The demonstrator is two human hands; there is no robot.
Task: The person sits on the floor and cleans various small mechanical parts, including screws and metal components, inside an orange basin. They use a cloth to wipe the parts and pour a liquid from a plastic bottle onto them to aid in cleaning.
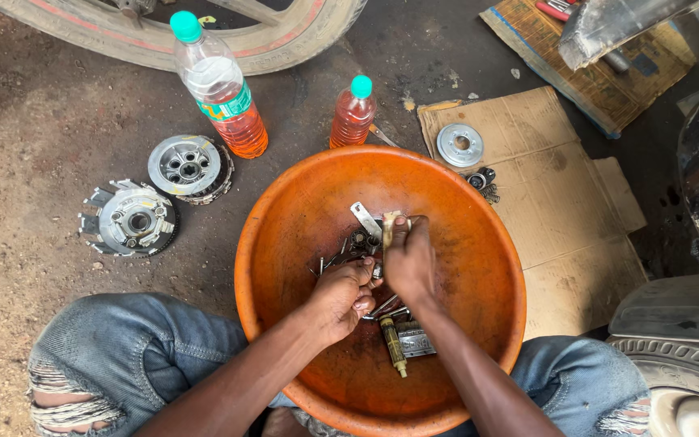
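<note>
While both hands work inside it, the round, glossy orange plastic basin point(479, 243) surrounds them. Left hand point(340, 298) is curled around a small metal part, hidden by its fingers. Right hand point(411, 260) pinches a worn, pale brush point(389, 220), just above. Greasy steel bolts point(388, 308) lie directly beneath both grips.

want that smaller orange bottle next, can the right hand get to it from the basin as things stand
Probably yes. The smaller orange bottle stands upright on the ground just past the orange basin rim, nothing between. But the right hand already has its grip on a brush, so that would need putting down first.
</note>
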